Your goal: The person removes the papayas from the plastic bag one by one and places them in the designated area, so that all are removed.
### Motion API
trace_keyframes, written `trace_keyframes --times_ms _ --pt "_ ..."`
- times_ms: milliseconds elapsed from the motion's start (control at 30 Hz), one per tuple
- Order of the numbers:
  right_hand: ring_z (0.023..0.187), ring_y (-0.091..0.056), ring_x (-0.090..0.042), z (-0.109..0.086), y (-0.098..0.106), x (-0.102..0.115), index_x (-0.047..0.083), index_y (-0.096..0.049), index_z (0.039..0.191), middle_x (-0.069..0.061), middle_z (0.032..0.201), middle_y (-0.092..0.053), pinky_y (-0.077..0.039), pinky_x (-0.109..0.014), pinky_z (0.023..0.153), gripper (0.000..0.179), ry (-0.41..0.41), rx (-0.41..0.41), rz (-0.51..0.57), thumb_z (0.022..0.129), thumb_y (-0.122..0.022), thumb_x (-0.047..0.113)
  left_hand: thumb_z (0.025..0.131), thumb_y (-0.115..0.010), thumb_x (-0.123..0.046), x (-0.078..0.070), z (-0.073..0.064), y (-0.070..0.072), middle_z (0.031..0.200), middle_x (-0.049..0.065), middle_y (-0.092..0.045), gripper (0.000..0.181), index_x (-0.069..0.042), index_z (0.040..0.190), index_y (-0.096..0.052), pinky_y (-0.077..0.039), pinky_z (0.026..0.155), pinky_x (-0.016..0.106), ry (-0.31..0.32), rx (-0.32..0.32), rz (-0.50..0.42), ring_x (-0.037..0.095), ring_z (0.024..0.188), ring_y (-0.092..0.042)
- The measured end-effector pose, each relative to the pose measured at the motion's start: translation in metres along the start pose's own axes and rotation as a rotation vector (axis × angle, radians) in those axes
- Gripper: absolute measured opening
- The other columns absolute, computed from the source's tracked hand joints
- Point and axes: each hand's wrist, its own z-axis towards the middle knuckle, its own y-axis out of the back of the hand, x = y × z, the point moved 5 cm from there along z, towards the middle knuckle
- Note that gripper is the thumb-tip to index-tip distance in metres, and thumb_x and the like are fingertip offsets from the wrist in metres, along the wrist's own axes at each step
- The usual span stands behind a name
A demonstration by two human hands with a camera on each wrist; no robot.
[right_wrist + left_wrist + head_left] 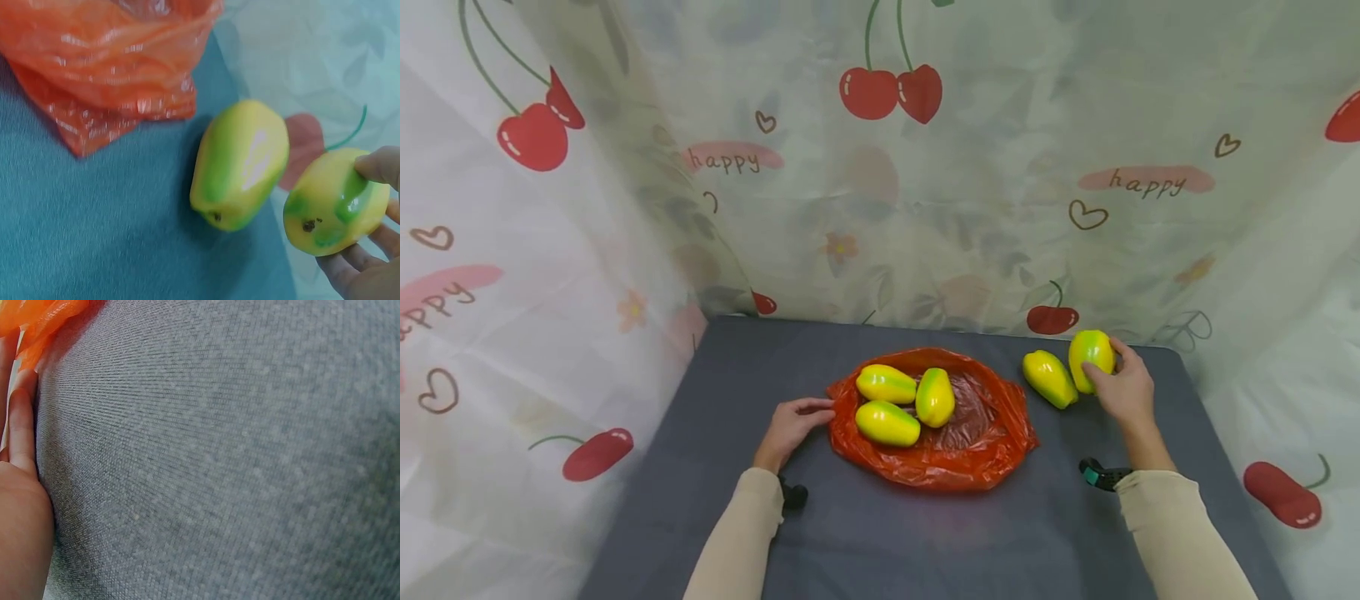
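Head view: right of centre, the right hand (pixel 1127 392) is curled around a yellow-green fruit (pixel 1092 352), the thumb on its near side and the fingers mostly hidden behind it. In the right wrist view that fruit sits at the lower right, its dark stem mark facing the camera, and the hand is cut off by the right edge. Whether the fruit touches the table is hard to make out.

Just left of it lies a second fruit (pixel 1048 379), on its side; the right wrist view shows a gap between the two, though in the head view their outlines meet.

At the centre of the head frame, a red plastic bag (pixel 925 477) lies spread with its mouth upward, three fruits (pixel 887 423) inside, grouped toward its left. In the right wrist view only part of the bag shows, at the upper left, its wall hiding whatever it holds.

The left hand (pixel 792 427) is at the bag's left edge, fingers stretched and fairly close together, tips touching the film; whether they pinch it, I cannot tell. The left wrist view is mostly grey table (pixel 219 456), with the hand cropped at the left and a scrap of bag in the upper left corner.

Pale sleeves (pixel 737 533) leave the head frame at the bottom.
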Motion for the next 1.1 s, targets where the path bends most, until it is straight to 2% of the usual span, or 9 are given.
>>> trace_keyframes --times_ms 200,500,833,1100 --pt "0.137 -0.043 -0.05 0.006 0.005 -0.019 0.005 -0.023 0.162 -0.031 0.159 -0.035 -0.045 -0.061 0.107 0.075 -0.031 0.005 -0.045 0.101 -0.059 0.031 0.085 -0.083 -0.037 0.003 0.002 -0.001 0.13 0.004 -0.071 0.029 -0.023 0.11 -0.08 -0.039 0.118 0.054 -0.002 -0.005 -0.008 0.027 0.127 -0.058" --pt "0.14 -0.037 -0.052 0.012 0.0 -0.031 0.004 -0.02 0.162 -0.032 0.161 -0.029 -0.04 -0.063 0.111 0.077 -0.072 0.068 -0.082 0.102 -0.056 0.035 0.087 -0.081 -0.038 0.0 0.001 -0.002 0.131 0.004 -0.071 0.031 -0.023 0.114 -0.079 -0.039 0.118 0.052 -0.009 -0.008 -0.01 0.026 0.127 -0.058" --pt "0.141 -0.036 -0.052 0.013 -0.009 -0.049 0.003 -0.02 0.162 -0.033 0.162 -0.028 -0.036 -0.063 0.115 0.077 -0.131 0.074 -0.065 0.101 -0.057 0.032 0.088 -0.081 -0.035 -0.001 0.0 -0.001 0.131 0.005 -0.071 0.03 -0.022 0.115 -0.079 -0.041 0.117 0.051 -0.019 -0.013 0.001 0.026 0.127 -0.059" --pt "0.147 -0.029 -0.053 0.014 -0.015 -0.056 0.003 -0.014 0.163 -0.03 0.166 -0.02 -0.034 -0.064 0.117 0.077 -0.164 0.132 -0.055 0.103 -0.054 0.03 0.087 -0.082 -0.032 -0.002 -0.003 -0.001 0.131 0.006 -0.071 0.029 -0.02 0.113 -0.08 -0.042 0.116 0.05 -0.019 -0.017 -0.02 0.026 0.129 -0.059"
